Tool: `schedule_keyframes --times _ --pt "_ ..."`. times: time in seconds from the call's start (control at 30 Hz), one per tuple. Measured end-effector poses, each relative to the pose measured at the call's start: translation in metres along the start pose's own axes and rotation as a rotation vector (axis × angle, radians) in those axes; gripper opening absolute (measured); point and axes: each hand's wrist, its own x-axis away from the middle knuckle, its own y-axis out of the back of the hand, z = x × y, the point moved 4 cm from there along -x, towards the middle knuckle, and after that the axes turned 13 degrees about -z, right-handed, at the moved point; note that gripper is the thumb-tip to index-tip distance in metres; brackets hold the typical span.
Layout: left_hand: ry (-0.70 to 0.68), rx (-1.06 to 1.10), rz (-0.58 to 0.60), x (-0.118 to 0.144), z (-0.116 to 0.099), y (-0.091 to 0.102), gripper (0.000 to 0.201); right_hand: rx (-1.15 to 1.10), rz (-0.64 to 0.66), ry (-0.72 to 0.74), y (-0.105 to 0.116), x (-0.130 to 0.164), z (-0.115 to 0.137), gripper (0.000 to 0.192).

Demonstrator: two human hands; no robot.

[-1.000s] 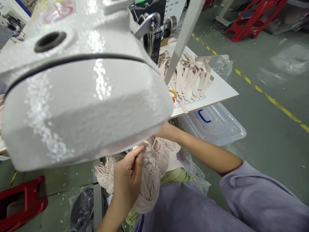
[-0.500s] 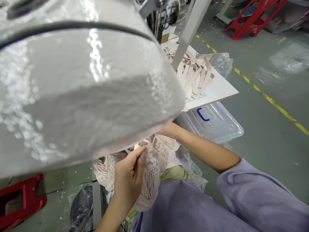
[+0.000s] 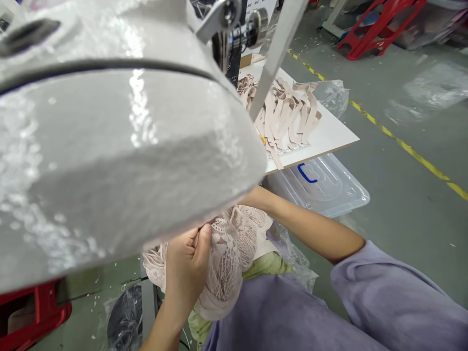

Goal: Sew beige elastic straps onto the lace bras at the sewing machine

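Pale pink lace bras (image 3: 224, 258) hang bunched over my lap, just under the front of a large white sewing machine head (image 3: 146, 146). My left hand (image 3: 188, 263) pinches the edge of one lace bra between thumb and fingers, close below the machine's housing. From the right reaches my other arm; only the back of my right hand (image 3: 254, 196) near the wrist shows, above the lace. Its fingers are hidden behind the machine head, so what they hold cannot be seen.
A white table (image 3: 329, 139) carries a pile of beige fabric strips (image 3: 288, 114). Below it stands a clear plastic bin lid (image 3: 329, 187) with a blue handle. Red stools (image 3: 380, 29) stand at the far right and lower left. A slanted metal post (image 3: 278, 58) rises beside the machine.
My left hand has moved slightly left, its fingertips now tucked nearer the machine's underside with the lace edge. The machine head sits lower and further left in view. My right arm has barely moved.
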Motion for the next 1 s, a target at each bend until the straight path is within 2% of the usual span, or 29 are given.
schedule_keyframes --times 0.27,0.47,0.83,1.0 --pt "0.047 0.011 0.000 -0.005 -0.001 0.001 0.031 -0.030 -0.029 -0.029 0.002 -0.002 -0.005 0.016" --pt "0.086 0.039 -0.054 -0.001 -0.004 -0.002 0.033 -0.020 -0.003 -0.031 -0.002 -0.006 -0.015 0.018" --pt "0.140 0.050 -0.018 0.000 -0.005 -0.003 0.034 -0.049 0.033 -0.048 -0.004 -0.006 -0.019 0.011" --pt "0.176 0.040 -0.001 0.000 -0.006 -0.003 0.035 -0.041 0.052 -0.028 -0.006 -0.008 -0.027 0.015"
